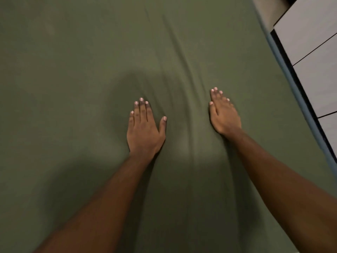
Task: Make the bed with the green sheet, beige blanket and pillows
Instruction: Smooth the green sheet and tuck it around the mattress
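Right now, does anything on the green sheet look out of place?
Yes. Creases run up the green sheet between the left hand and right hand, both flat on it; the rest looks smooth.

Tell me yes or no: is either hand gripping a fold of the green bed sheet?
No, the left hand and right hand both rest open, fingers straight, on the green fabric sheet.

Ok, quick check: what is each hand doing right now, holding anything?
Left hand: open, fingers straight, pressed flat on the green sheet, holding nothing.
Right hand: open, fingers straight, flat on the sheet, holding nothing.
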